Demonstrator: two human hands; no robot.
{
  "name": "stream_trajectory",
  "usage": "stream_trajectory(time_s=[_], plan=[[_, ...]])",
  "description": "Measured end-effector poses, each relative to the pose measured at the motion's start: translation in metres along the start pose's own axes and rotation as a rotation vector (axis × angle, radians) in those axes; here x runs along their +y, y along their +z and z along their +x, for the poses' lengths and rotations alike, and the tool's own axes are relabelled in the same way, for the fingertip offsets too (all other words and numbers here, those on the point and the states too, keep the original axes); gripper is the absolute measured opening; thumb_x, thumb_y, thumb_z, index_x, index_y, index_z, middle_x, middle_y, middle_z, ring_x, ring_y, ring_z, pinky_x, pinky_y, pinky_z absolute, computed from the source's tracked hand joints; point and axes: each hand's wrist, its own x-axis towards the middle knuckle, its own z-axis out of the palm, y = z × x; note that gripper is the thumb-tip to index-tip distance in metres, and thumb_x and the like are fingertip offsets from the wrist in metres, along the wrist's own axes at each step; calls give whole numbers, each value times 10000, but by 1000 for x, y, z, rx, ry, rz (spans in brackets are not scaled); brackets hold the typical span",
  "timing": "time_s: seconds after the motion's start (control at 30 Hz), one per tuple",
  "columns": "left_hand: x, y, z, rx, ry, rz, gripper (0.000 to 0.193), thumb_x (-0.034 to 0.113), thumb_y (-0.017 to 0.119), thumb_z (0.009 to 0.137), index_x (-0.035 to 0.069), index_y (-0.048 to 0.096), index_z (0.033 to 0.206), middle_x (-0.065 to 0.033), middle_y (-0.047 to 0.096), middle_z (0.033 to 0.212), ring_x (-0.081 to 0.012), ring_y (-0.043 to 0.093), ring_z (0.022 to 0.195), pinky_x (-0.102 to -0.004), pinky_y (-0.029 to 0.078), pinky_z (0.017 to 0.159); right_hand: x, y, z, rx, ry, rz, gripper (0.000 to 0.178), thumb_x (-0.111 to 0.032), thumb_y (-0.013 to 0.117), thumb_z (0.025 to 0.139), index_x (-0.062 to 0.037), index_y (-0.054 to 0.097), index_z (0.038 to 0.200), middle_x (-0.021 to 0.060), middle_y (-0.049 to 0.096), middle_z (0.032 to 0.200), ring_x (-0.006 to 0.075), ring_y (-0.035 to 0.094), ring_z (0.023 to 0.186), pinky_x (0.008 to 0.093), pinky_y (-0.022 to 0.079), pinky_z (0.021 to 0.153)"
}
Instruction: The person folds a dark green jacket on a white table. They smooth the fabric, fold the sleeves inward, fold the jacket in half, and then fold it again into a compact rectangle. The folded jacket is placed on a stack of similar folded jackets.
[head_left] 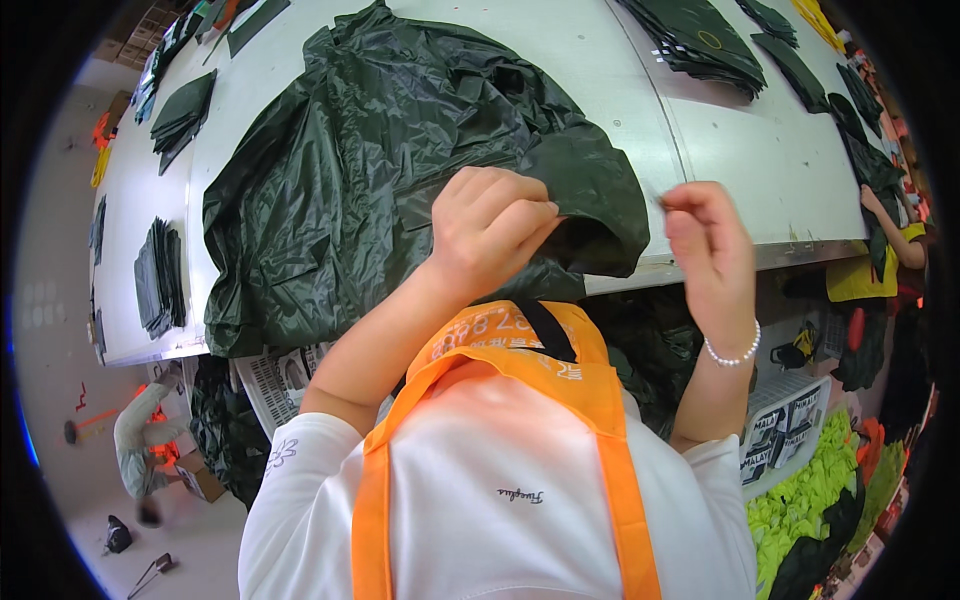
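A white short-sleeved shirt [480, 450] and an orange fabric apron [375, 510] on the person are nearest the camera; at the left, a stack of folded dark green cloth pieces [160, 280] lies on a long pale table [250, 100]; right of it, a glossy dark green garment of crinkled fabric [340, 180] lies spread over the tabletop, its wide, open tubular end toward the right, by the near edge; the left hand [490, 225] is over the garment, fingers curled tight and grasping fabric beside that opening; the right hand [712, 245], apart from the garment, has thumb and forefinger drawn close, though whether they hold anything one cannot tell; a white beaded bracelet [733, 360] circles its wrist; farther right, bright lime-green cloth [800, 515] lies heaped below table level.
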Motion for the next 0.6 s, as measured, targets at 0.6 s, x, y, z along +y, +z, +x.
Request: stream_trajectory(time_s=[0.6], plan=[[8,6,-4,19,27,30,275,38,767,577,94,578,768,-23,621,774,-189,583,649,-310,412,593,13,22,6,-171,62,69,131,-53,616,872,0,526,951,19,580,784,41,514,690,179,428,617]])
